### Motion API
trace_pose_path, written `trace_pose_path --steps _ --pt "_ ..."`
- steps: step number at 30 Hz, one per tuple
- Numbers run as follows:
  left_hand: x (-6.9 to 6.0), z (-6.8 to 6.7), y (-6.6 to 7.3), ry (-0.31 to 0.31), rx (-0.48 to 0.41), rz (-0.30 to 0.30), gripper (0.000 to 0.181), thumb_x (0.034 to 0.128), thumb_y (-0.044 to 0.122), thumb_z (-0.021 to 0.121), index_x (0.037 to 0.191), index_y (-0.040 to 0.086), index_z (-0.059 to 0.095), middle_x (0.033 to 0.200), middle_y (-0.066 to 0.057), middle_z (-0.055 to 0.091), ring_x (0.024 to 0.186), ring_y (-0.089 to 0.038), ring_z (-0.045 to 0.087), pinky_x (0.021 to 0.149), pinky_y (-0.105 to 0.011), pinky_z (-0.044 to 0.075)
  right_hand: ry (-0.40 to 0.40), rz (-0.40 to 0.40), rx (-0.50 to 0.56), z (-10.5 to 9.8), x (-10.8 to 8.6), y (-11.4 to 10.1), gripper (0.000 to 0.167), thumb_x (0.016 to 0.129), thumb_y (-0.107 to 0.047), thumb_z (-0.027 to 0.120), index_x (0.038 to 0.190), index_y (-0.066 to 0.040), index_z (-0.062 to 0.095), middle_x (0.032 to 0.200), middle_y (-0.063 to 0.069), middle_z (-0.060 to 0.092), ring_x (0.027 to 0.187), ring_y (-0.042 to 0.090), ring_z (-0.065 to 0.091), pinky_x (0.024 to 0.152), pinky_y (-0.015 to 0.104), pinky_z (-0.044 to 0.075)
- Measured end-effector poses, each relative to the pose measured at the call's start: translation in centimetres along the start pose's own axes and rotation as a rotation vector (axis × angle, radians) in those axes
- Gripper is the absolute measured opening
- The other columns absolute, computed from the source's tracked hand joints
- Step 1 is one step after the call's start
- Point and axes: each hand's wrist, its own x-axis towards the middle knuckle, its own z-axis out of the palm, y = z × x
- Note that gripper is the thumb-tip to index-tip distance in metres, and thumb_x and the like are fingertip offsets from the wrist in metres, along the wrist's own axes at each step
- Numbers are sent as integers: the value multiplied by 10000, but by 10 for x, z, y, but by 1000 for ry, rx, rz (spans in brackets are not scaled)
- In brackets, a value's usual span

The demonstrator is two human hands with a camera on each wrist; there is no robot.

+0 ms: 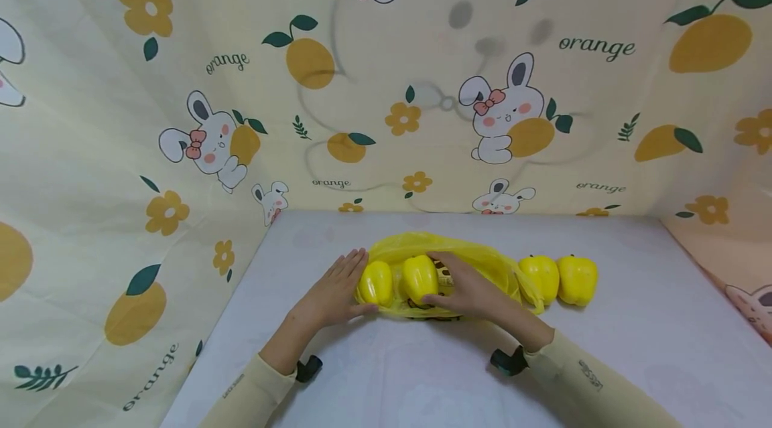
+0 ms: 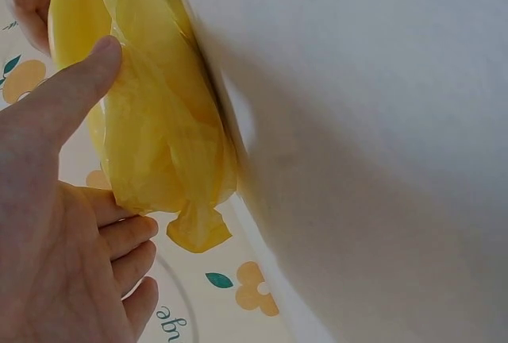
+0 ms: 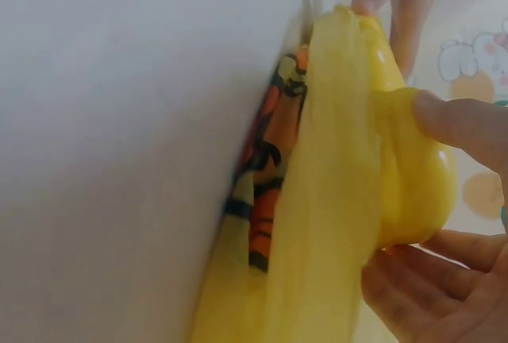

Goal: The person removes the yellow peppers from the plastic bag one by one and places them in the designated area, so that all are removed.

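Note:
A thin yellow plastic bag (image 1: 482, 260) lies open on the table, its side printed with an orange and black pattern. Inside, at the left end, is a glossy yellow bell pepper (image 1: 377, 284). My left hand (image 1: 330, 294) holds that end of the bag, the thumb on the near side and the fingers on the far side. A second yellow bell pepper (image 1: 420, 279) is between the thumb and fingers of my right hand (image 1: 467, 287), at the bag's opening. The right wrist view shows this pepper (image 3: 413, 184) partly hidden by the bag's near edge (image 3: 325, 176).
Two more yellow bell peppers (image 1: 539, 278) (image 1: 577, 280) stand side by side at the bag's right end, one partly behind the plastic. The white tabletop (image 1: 410, 374) meets a patterned cloth backdrop (image 1: 374, 100) at the rear and sides.

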Motion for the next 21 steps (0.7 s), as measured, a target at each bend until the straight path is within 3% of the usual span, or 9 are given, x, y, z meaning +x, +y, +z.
trace_pose_path --steps 21 --pt "0 0 2 -5 -17 -15 1101 974 639 701 1710 11 177 1795 -134 155 1665 -291 130 1358 -458 113 109 -14 -6 -41 -31 3 911 910 -357 888 1623 -67 401 1566 181 527 1347 411 593 1085 610 545"
